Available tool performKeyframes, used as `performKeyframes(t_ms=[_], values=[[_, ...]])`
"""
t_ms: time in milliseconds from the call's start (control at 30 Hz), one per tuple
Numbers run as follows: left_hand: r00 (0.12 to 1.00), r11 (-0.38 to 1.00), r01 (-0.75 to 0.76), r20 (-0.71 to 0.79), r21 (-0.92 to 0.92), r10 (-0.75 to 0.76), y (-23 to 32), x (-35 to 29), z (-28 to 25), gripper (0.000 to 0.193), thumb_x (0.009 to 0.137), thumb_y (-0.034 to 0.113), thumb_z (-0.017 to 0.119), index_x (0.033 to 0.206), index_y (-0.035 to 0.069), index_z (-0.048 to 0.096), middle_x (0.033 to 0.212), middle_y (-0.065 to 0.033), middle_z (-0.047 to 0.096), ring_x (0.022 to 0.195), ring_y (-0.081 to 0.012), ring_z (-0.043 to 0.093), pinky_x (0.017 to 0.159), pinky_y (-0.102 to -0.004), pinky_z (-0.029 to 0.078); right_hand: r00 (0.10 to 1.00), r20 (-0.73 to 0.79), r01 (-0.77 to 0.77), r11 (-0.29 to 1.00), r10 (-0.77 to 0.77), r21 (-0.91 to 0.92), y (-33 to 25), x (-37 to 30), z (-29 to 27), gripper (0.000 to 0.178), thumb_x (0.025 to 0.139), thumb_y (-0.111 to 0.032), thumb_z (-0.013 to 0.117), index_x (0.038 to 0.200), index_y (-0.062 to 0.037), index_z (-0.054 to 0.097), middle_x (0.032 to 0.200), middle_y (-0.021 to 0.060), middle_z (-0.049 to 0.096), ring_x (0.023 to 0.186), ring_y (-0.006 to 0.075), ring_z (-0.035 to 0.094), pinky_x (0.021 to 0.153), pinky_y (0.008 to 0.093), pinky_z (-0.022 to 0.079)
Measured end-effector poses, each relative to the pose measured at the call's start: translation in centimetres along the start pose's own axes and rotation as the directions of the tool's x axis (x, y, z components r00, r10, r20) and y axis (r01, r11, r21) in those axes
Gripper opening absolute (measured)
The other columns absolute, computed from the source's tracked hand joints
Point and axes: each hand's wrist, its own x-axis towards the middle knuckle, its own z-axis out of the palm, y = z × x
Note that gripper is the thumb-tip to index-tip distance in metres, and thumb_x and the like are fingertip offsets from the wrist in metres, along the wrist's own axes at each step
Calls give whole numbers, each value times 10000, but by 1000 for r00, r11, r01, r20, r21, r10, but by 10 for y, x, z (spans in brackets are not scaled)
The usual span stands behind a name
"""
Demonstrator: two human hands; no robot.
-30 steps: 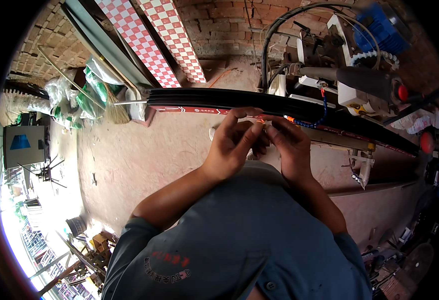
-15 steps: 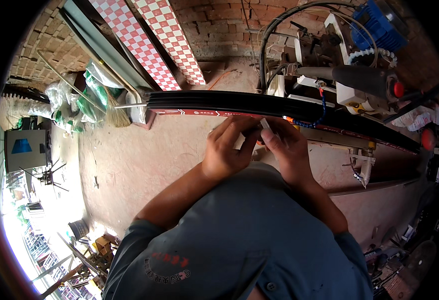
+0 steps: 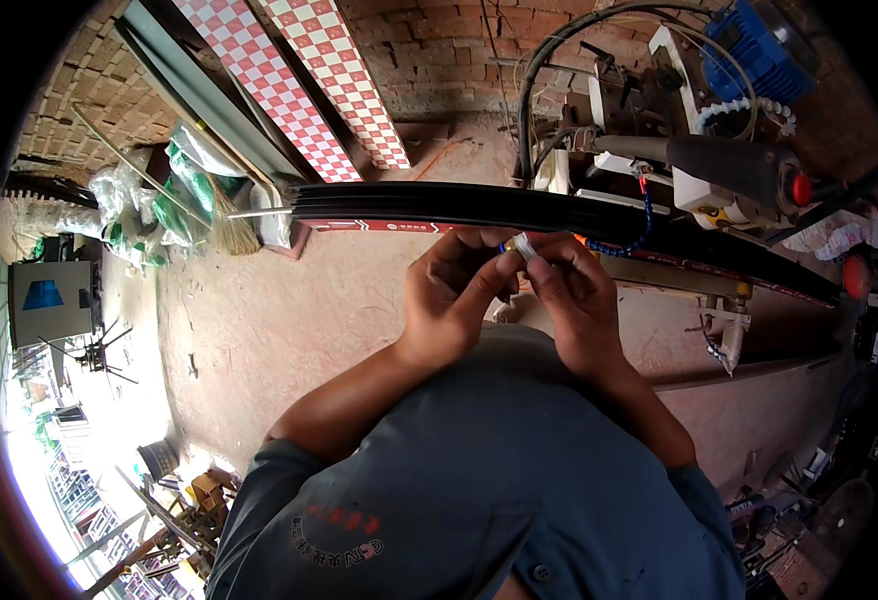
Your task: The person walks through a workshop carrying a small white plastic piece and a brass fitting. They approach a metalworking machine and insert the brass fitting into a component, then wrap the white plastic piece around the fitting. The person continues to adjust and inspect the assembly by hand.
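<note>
Both my hands meet in front of my chest, just on the near side of a long black profile (image 3: 399,206) with a red printed film (image 3: 359,226) along its edge. Between the thumb and fingers of my left hand (image 3: 447,305) is a small fitting-like piece (image 3: 508,246), blue and brass-coloured at the end. My right hand (image 3: 581,310) pinches a small whitish translucent strip (image 3: 526,246) right against that piece. Whether the strip is wrapped round the piece, I cannot tell. Curled fingers hide the undersides of both.
To the right stands a machine with a blue motor (image 3: 759,50), a dark handle (image 3: 729,165) and a blue coiled hose (image 3: 647,225). Checkered boards (image 3: 344,90) lean at the back. A broom (image 3: 231,230) and plastic bags (image 3: 129,200) lie at the left.
My fingers have shifted at the small piece, and its blue and brass-coloured end now shows. My left thumb has moved up to it. The profile stays put.
</note>
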Motion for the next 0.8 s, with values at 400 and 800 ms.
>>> performKeyframes(t_ms=[400,800], values=[[906,888,417,167,-195,-389,13,2,-1,246,1040,291,570,1082,52,613,823,-22,615,684,-96,549,612,-230,419,937,79,348,903,-339,-251,5,10,-9,285,935,-41,656,1218,-6,650,1117,114,603,1002,187,608,882,292,480],[995,940,6,92,342,-40,11,7,10,237,999,162,626,1147,-17,581,912,-55,652,806,-126,628,729,-264,508,997,-68,24,999,-22,21,12,9,-16,200,991,-111,626,1157,-4,649,1146,49,592,936,92,568,791,231,454]])
